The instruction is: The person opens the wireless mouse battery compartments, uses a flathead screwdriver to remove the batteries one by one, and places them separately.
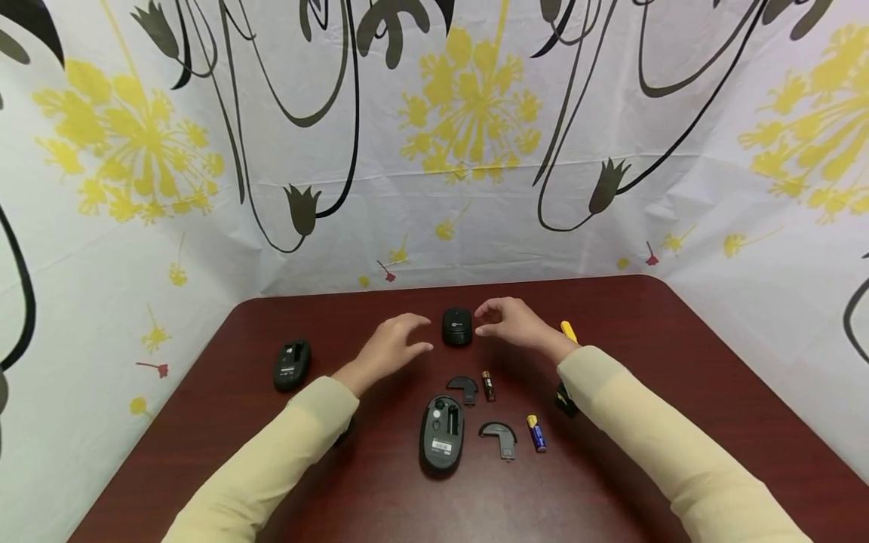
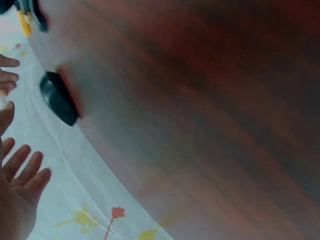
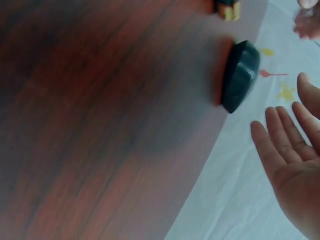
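Showing both wrist views the mouse (image 1: 457,326), only head view shows batteries (image 1: 536,434).

The black mouse (image 1: 457,326) lies top-up, far-centre on the table.

Even, bright light falls from above in the head view, with soft shadows under the sleeves and wide-angle bending at the edges. Both wrist views are motion-blurred, the desk (image 2: 210,115) grain smeared and hazy.
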The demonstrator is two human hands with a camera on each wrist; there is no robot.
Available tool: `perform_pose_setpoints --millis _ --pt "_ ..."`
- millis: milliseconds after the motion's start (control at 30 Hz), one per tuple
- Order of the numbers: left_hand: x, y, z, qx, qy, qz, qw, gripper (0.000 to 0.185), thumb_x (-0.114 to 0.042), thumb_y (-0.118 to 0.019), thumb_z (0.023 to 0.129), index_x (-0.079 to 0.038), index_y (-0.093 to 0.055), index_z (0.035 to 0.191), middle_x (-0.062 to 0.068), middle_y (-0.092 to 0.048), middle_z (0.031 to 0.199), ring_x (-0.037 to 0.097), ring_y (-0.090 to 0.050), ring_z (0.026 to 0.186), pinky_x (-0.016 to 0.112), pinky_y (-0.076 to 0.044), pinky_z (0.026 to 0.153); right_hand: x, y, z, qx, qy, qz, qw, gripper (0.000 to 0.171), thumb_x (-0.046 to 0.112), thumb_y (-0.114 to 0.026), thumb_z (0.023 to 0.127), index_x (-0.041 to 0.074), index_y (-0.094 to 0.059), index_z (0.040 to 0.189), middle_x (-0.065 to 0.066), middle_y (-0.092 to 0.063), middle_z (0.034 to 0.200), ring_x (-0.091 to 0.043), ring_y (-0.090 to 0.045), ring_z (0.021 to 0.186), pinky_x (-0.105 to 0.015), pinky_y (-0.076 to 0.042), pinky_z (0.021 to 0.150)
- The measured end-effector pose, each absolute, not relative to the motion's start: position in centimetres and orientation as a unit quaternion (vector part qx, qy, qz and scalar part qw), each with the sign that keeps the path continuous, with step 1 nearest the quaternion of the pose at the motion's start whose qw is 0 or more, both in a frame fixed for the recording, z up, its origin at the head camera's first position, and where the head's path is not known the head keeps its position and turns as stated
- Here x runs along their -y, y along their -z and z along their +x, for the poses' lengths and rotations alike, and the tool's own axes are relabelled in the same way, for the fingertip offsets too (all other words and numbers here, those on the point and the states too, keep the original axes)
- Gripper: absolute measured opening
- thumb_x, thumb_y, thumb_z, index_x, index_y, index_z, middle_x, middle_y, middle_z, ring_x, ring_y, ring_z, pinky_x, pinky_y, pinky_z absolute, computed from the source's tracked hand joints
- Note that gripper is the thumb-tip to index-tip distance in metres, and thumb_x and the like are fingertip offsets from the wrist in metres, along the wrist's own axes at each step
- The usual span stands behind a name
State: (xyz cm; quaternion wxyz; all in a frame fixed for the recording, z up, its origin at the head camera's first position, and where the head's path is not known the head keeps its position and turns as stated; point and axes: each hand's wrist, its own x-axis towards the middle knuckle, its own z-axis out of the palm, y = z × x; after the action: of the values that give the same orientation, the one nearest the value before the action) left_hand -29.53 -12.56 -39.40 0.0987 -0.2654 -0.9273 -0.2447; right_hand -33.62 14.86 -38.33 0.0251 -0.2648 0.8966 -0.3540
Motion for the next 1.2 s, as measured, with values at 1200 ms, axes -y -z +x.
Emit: perform_pose_setpoints --millis 1200 --pt "10.1 42.1 -36.5 0.905 -0.087 -0.401 0.115 0.058 -0.035 -0.066 0.094 -0.004 -0.049 0.14 0.014 -0.046 0.145 0.025 -0.04 0.135 0.04 -0.025 0.114 -13.8 41.7 -37.6 -0.832 -0.12 -0.51 -0.182 0.053 0.03 -0.071 0.089 0.004 -0.058 0.133 -0.014 -0.058 0.132 -0.025 -0.056 0.12 -0.039 -0.046 0.099"
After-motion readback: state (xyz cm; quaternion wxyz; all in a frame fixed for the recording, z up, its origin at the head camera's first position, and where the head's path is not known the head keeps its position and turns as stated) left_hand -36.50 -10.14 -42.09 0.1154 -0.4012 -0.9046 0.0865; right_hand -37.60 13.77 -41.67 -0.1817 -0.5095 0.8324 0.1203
